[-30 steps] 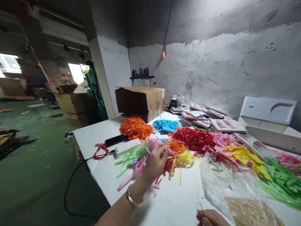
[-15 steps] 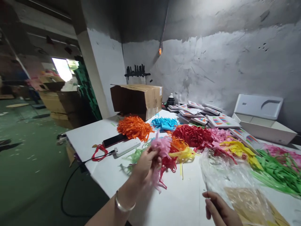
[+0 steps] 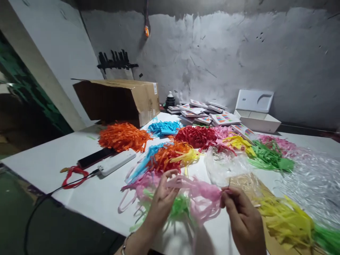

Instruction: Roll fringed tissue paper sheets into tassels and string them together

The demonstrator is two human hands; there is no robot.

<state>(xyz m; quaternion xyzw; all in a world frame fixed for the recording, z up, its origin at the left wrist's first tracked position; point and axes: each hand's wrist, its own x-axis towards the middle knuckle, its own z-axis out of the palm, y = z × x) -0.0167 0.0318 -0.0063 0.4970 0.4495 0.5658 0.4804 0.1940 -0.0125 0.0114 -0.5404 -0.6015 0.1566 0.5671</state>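
A bunch of pink paper strips (image 3: 203,193) stretches between my two hands above the white table. My left hand (image 3: 163,198) has its fingers curled around the loose ends on the left. At the gathered right end, my right hand (image 3: 243,212) pinches the bunch between thumb and fingers. A thin needle-like piece (image 3: 229,182) sticks up from that pinch. Under and behind the bunch lie light green strips (image 3: 180,207) and more pink strips (image 3: 145,184). Just beyond are orange strips (image 3: 166,156), yellow strips (image 3: 190,156) and blue strips (image 3: 146,161).
Orange (image 3: 123,137), blue (image 3: 163,127) and red (image 3: 196,137) piles lie farther back. A cardboard box (image 3: 147,99), stacked booklets (image 3: 223,118) and a white box (image 3: 257,121) stand near the wall. Left is a white power bank (image 3: 117,163) with a cable; right, clear plastic (image 3: 313,184) and yellow strips (image 3: 288,223).
My view has turned right. My right hand, earlier apart with a thin piece, now grips the pink bunch's end. The bunch is drawn out sideways between both hands.
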